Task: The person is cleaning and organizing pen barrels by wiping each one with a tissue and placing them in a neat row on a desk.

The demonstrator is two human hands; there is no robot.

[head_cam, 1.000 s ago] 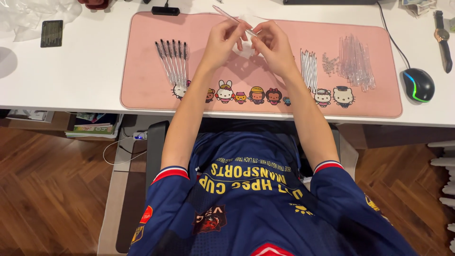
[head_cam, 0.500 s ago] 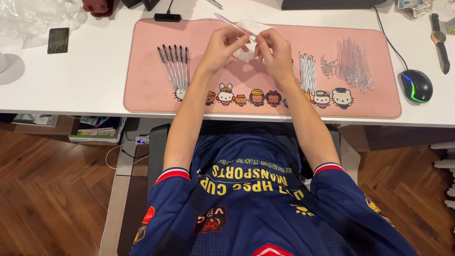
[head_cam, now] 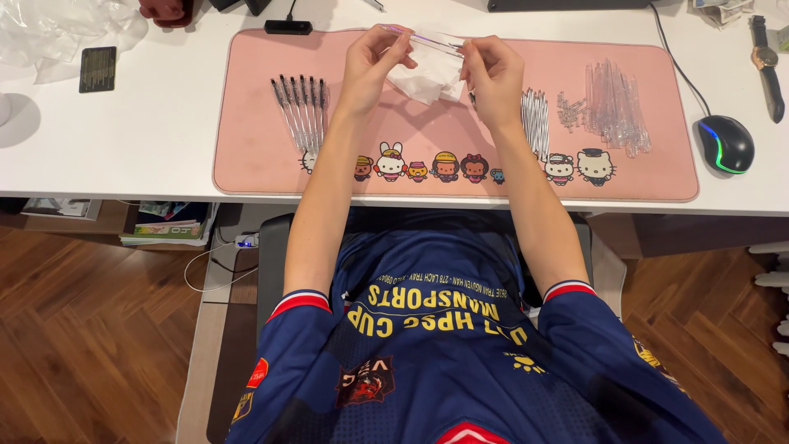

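Observation:
My left hand [head_cam: 375,62] pinches one end of a clear plastic pen barrel [head_cam: 427,37], held level above a pink desk mat [head_cam: 246,156]. Around the barrel's other end my right hand [head_cam: 491,72] grips a crumpled white tissue [head_cam: 423,76]. A row of assembled pens [head_cam: 300,111] lies on the mat left of my left forearm. Thin refills [head_cam: 536,122] lie just right of my right wrist, and a heap of clear barrels and small parts [head_cam: 612,105] sits farther right.
A black mouse with a glowing rim [head_cam: 726,144] and a wristwatch [head_cam: 765,56] lie at the right of the white desk [head_cam: 123,140]. Crumpled clear plastic [head_cam: 57,29] and a small dark card [head_cam: 98,68] sit at the far left. Below is wooden floor.
Both hands stay together over the mat with the barrel and tissue. The barrel has tilted from slanted toward level, and the tissue now shows more between the hands.

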